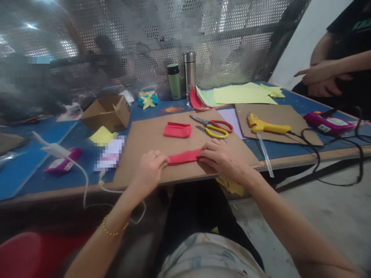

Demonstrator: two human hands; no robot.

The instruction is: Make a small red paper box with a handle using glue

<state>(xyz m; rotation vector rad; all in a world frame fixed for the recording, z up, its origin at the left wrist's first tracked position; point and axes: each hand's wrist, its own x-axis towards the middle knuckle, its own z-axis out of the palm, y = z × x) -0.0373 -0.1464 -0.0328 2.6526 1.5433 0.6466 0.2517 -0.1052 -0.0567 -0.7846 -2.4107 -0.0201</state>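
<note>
A long red paper strip lies stretched between my hands, low over the brown cardboard sheet. My left hand pinches its left end, fingers closed. At the other end, the fingers of my right hand are closed on the strip. A folded red paper piece rests on the cardboard just beyond the strip. To its right are scissors with red and yellow handles, their blades pointing left.
A yellow glue gun with a clear stick lies on another cardboard piece at right. Green and steel bottles stand behind, near yellow sheets. A cardboard box and a white cable are at left. Another person's hands show at upper right.
</note>
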